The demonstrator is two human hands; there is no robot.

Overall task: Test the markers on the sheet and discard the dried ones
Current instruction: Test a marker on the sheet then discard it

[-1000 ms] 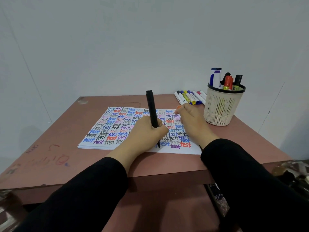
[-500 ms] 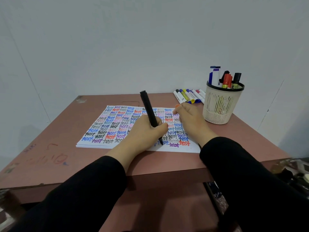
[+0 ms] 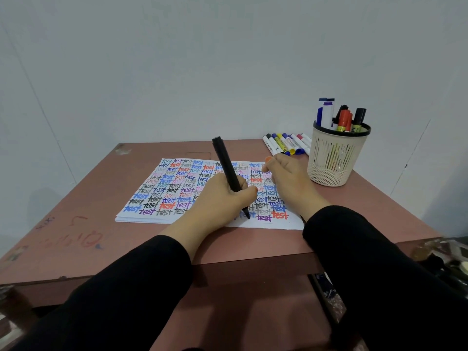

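**Black marker put to a crowded test sheet**

Pale grey wall point(image 3: 202, 59) rises behind a reddish-brown wooden table point(image 3: 101, 211), where a person in black long sleeves point(image 3: 114, 300) works at the near edge. The tabletop carries faint red and blue scribbles point(image 3: 76, 239) at its left side.

At the centre of the table lies a white paper sheet point(image 3: 162, 191), the top of a thin stack. It is filled row upon row with the word "test" in black, blue, red, purple, pink and grey.

The left hand point(image 3: 220, 198) rests on the sheet's near half, its fingers and thumb wrapped tight round the lower barrel of a slim black marker point(image 3: 226, 163). The marker leans away from the person. Its tip touches the paper in the bottom row, just left of a purple "test".

The right hand point(image 3: 291, 183) lies on the sheet's right part, fingers loosely curled and holding nothing, an orange-painted nail showing at the far fingertip.

Just right of the sheet stands a cream slotted plastic basket with a black rim point(image 3: 334, 158). A cluster of capped upright markers point(image 3: 344, 119) in blue, purple, red and black stands in it.

Behind the right hand and beside the basket, a row of white-barrelled markers with coloured caps point(image 3: 286, 144) lies flat at the table's far edge.
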